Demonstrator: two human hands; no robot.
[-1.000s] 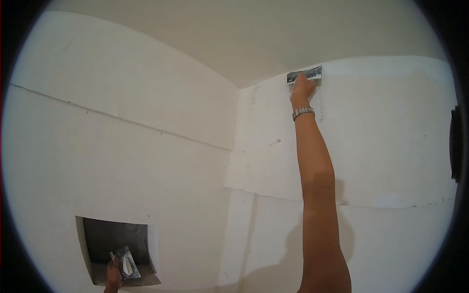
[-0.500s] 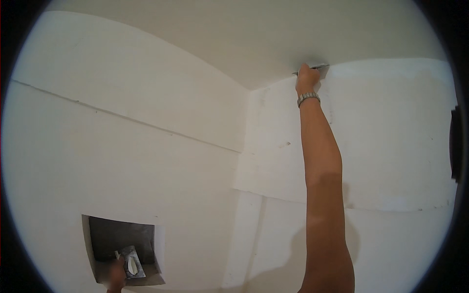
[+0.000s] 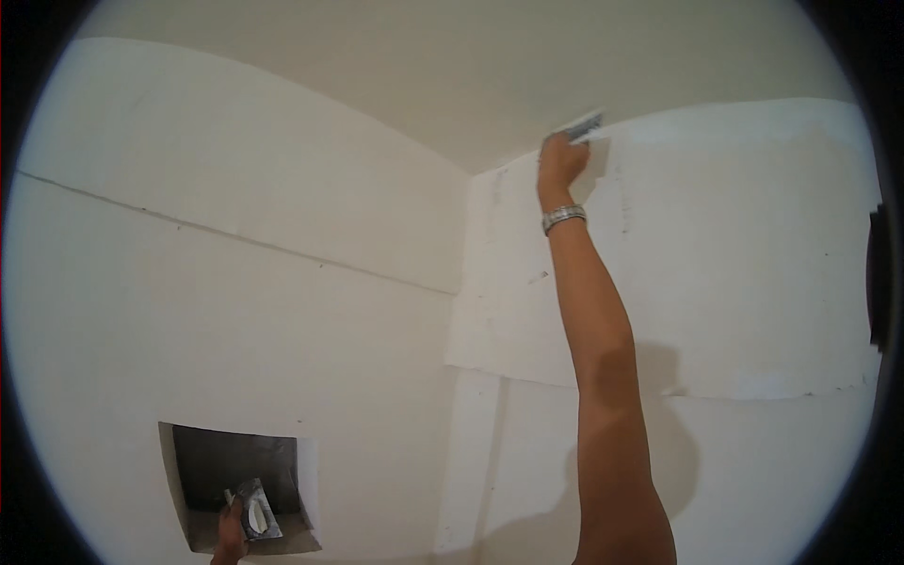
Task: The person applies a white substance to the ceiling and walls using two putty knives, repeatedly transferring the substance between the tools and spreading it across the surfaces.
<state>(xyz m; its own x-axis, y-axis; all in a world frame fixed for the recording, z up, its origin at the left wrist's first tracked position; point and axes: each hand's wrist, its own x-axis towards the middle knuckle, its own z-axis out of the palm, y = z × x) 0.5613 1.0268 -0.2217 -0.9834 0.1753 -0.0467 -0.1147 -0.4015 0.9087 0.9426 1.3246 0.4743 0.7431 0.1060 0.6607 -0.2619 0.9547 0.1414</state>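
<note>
My right hand (image 3: 563, 165) reaches high, its fingers wrapped round a flat-bladed trowel (image 3: 588, 126). The trowel's grey, white-smeared blade lies along the line where the white wall (image 3: 753, 245) meets the ceiling (image 3: 527, 66). The hand covers its grip. Low on the left, my left hand (image 3: 231, 535) is closed on a flat metal plate tool (image 3: 272, 524) with white smears. An elongated whitish shape (image 3: 258, 516) shows on its face; I cannot tell whether it is putty or a handle. This tool appears in front of a dark square recess (image 3: 235, 461).
A ridge line (image 3: 235, 242) crosses the left wall, and a ragged plaster edge (image 3: 772, 397) runs across the right wall. Small dark marks (image 3: 538, 277) sit beside my right forearm. A dark object (image 3: 878, 278) stands at the right rim.
My right hand has moved left and slightly down with the trowel, whose blade now tilts more steeply. My left hand and its tool have hardly shifted.
</note>
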